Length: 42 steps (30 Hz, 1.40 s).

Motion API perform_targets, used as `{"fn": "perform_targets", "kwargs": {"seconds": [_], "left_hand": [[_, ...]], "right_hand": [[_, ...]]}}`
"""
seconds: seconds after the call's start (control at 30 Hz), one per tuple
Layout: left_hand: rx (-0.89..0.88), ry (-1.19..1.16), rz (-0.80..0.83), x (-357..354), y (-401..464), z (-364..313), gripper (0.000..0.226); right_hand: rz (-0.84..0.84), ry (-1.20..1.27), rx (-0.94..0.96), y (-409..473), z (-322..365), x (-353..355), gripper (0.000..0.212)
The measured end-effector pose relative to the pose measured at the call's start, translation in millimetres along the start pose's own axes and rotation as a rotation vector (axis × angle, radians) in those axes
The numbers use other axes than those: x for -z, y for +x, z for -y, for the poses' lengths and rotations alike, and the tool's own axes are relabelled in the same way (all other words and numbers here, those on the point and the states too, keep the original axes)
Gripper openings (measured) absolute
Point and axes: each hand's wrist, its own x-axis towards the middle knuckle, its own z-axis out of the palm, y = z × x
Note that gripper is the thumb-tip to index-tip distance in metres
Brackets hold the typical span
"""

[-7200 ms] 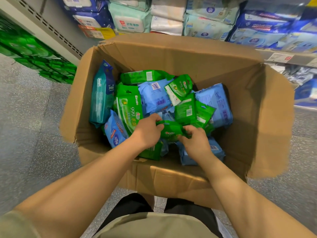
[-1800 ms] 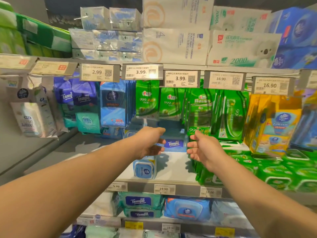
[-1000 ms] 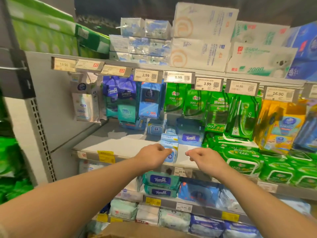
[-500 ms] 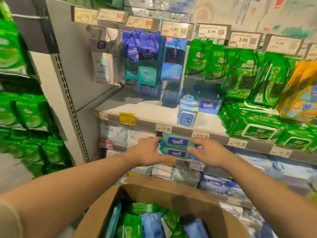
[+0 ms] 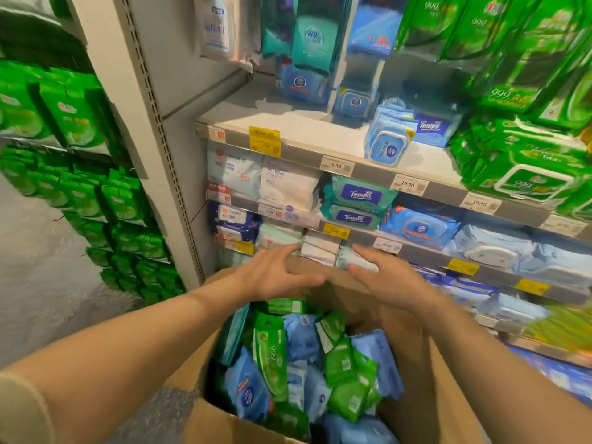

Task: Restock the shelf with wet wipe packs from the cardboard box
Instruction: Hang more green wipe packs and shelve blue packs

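Shelf fills the frame from 12 to 3 o'clock, its tiers stocked with blue, white and green wipe packs; price tags run along the front edges. Cardboard box sits open at 6 o'clock, below the shelf, flaps up. Wet wipe packs lie jumbled inside it, green and blue mixed. Both forearms reach in from the lower corners. Left hand hovers over the box's far edge, fingers spread and relaxed, holding nothing. Right hand is just beside it at centre, fingers likewise extended, empty, palm turned inward.
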Motion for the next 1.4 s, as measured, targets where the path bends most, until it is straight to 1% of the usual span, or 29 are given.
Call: {"fn": "perform_targets", "kwargs": {"seconds": [0.1,0.17,0.3,0.43,0.6,0.73,0.77,0.87,0.93,1.1,1.2,1.27,1.33,1.4], "left_hand": [[-0.010,-0.045,0.015,-11,-8,15,0.107],[-0.004,-0.088,0.024,-19,-14,27,0.108],[0.066,-0.164,0.074,-38,-26,52,0.108],[0.131,-0.260,0.156,-57,-38,72,0.108],[0.219,-0.392,0.198,-82,-51,87,0.101],[0.300,-0.400,0.192,-100,-58,99,0.105],[0.327,-0.403,0.187,-104,-59,101,0.102],[0.406,-0.367,0.155,-118,-61,105,0.072],[0.440,-0.326,0.137,-130,-62,109,0.059],[0.503,-0.326,0.126,-158,-65,120,0.050],[0.504,-0.298,0.079,-170,-71,124,0.040],[0.540,-0.272,0.051,-176,-75,128,0.033],[0.604,-0.240,0.059,-180,-79,131,0.031],[0.629,-0.209,0.094,-184,-82,134,0.030]], "right_hand": [[0.050,0.043,-0.025,-10,-1,-24,0.063],[0.099,0.026,-0.027,-17,-3,-39,0.065],[0.173,0.044,-0.069,-31,-7,-67,0.069],[0.216,0.061,-0.135,-42,-10,-97,0.066],[0.223,0.183,-0.155,-55,-17,-134,0.064],[0.224,0.206,-0.202,-58,-21,-160,0.059],[0.217,0.215,-0.210,-58,-21,-165,0.057],[0.265,0.295,-0.225,-55,-26,-184,0.055],[0.302,0.358,-0.249,-56,-26,-198,0.053],[0.343,0.452,-0.264,-60,-29,-236,0.045],[0.406,0.394,-0.251,-63,-23,-253,0.043],[0.443,0.346,-0.259,-65,-16,-263,0.044],[0.479,0.300,-0.273,-66,-12,-276,0.048],[0.516,0.278,-0.299,-67,-8,-291,0.051]]}}
